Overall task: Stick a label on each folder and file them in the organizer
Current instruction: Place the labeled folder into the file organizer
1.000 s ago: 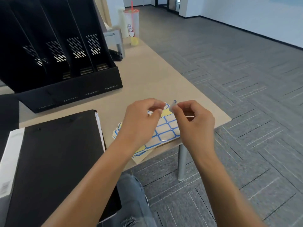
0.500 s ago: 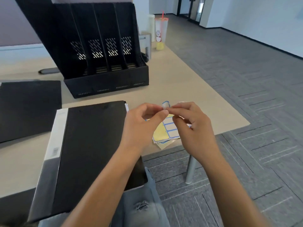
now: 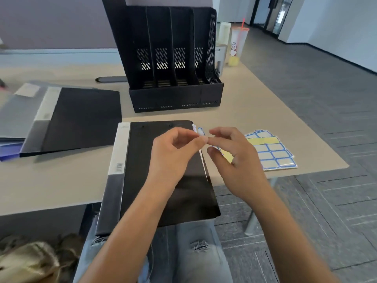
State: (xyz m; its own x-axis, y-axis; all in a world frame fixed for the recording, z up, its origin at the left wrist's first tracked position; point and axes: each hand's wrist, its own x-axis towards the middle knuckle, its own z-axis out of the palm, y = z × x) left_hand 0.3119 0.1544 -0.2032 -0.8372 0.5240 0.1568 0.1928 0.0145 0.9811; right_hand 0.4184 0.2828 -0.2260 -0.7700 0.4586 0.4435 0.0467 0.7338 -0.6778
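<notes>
At the lower centre of the frame a black plastic folder with a grey spine [image 3: 155, 180] lies on the beige tabletop [image 3: 61, 180], overhanging its near edge above jeans-clad knees [image 3: 195, 252]. Above it, the left hand [image 3: 173, 156] pinches a small blue-bordered label [image 3: 201, 132] between thumb and forefinger — the right hand [image 3: 234, 158], fingers loosely curled, meets it fingertip to fingertip. Right of them lie blue-bordered label sheets [image 3: 273, 154]. Left, more dark folders [image 3: 77, 119] are stacked. Farther back stands a black four-slot file organizer [image 3: 173, 58] — its slots hold nothing. Grey carpet [image 3: 316, 99] stretches right.
</notes>
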